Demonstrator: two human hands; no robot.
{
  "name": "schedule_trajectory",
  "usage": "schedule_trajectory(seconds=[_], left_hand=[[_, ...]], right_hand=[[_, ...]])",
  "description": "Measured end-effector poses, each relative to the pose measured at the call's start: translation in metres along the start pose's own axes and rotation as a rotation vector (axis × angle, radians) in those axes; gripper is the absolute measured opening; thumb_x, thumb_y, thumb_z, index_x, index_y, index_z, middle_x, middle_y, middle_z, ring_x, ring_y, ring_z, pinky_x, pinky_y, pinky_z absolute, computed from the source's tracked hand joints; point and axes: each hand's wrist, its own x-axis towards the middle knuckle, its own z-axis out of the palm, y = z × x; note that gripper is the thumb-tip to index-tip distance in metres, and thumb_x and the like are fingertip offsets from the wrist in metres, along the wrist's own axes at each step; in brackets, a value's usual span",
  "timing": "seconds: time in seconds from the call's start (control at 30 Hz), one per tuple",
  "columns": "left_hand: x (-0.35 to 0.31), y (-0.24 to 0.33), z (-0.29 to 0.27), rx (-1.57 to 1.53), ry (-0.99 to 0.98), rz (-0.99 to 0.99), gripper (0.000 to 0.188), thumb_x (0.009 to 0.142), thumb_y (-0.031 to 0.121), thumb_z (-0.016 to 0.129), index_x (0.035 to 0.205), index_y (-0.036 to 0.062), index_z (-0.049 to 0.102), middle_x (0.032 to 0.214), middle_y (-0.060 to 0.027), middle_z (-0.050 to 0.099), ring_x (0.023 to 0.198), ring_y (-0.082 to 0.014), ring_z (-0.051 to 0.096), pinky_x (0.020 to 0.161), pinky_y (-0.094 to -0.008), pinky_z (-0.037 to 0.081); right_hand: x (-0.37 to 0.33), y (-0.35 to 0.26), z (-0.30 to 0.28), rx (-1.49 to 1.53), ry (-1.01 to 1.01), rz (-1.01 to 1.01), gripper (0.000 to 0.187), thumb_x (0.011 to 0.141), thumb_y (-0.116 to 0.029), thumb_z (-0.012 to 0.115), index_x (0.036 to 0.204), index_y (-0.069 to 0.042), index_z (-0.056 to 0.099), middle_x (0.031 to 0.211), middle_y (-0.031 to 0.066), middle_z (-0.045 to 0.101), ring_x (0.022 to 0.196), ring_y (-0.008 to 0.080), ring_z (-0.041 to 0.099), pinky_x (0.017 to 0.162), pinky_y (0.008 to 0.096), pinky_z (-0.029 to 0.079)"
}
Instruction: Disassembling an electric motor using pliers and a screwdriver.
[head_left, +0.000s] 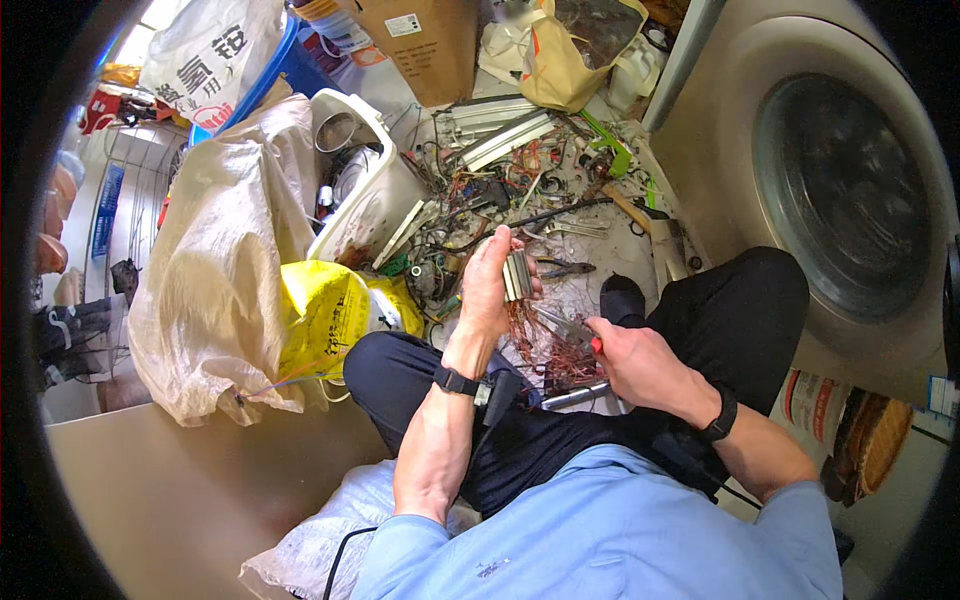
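My left hand (486, 285) is closed around a small silvery metal block (518, 277) with ridged sides, perhaps a motor or transformer core. Reddish copper wire strands (524, 325) hang below it. Closed on a pair of red-handled pliers (568, 325), my right hand (640, 362) points their metal jaws left toward these strands. Whether the jaws touch the wire is hard to see. Between my legs lies a tangled heap of copper wire (572, 362), with a silvery metal tube (576, 397) at its near side.
Scrap wires and metal parts (480, 190) cover the floor ahead, with another pair of pliers (566, 268) among them. A white bin (385, 190), a woven sack (225, 270) and a yellow bag (335, 312) stand left. A washing machine (730, 130) rises at right; a cardboard box (425, 50) stands behind.
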Motion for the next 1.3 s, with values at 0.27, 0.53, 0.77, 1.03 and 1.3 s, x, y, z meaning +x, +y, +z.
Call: schedule_trajectory(seconds=[0.27,0.53,0.77,1.03,1.3], left_hand=[[-0.003,0.001,-0.004,0.022,-0.011,-0.045,0.044,0.104,0.054,0.062,0.106,0.0105,0.061,0.08,-0.0099,0.071,0.061,-0.0216,0.07,0.055,-0.0341,0.058],[-0.002,0.004,-0.004,0.02,0.005,-0.022,0.04,0.106,0.051,0.062,0.106,0.0105,0.061,0.078,-0.0095,0.071,0.061,-0.0212,0.071,0.054,-0.0341,0.059],[-0.003,-0.002,0.0,0.057,-0.003,-0.056,0.038,0.106,0.048,0.063,0.108,0.0096,0.06,0.078,-0.0085,0.07,0.061,-0.0202,0.069,0.055,-0.0334,0.058],[-0.002,-0.005,0.006,0.072,-0.028,-0.006,0.032,0.102,0.04,0.071,0.105,0.0093,0.06,0.078,-0.0068,0.069,0.06,-0.0192,0.068,0.054,-0.0327,0.056],[0.016,-0.017,-0.027,0.585,0.025,0.216,0.033,0.094,0.039,0.082,0.094,0.008,0.07,0.075,0.0004,0.067,0.064,-0.0089,0.061,0.058,-0.027,0.049]], right_hand=[[0.008,-0.009,-0.01,-0.075,-0.032,0.012,0.026,0.086,-0.003,0.063,0.11,0.003,0.053,0.08,0.0241,0.069,0.081,0.0445,0.072,0.071,0.0544,0.056],[0.006,-0.004,-0.005,0.155,-0.082,0.081,0.043,0.085,-0.001,0.06,0.126,0.009,0.052,0.084,0.03,0.069,0.083,0.0486,0.07,0.074,0.0576,0.055],[0.008,-0.008,0.005,-0.145,-0.037,0.017,0.047,0.082,-0.003,0.065,0.126,0.008,0.054,0.085,0.0216,0.07,0.08,0.0416,0.071,0.072,0.0505,0.056],[0.006,-0.002,0.011,-0.236,0.046,-0.006,0.02,0.082,-0.004,0.066,0.098,0.0,0.055,0.08,0.017,0.065,0.076,0.0383,0.069,0.066,0.0495,0.052],[-0.006,-0.006,0.0,-0.019,0.036,0.112,0.014,0.092,-0.012,0.065,0.092,0.0,0.058,0.082,0.0248,0.07,0.075,0.0442,0.071,0.068,0.0532,0.056]])
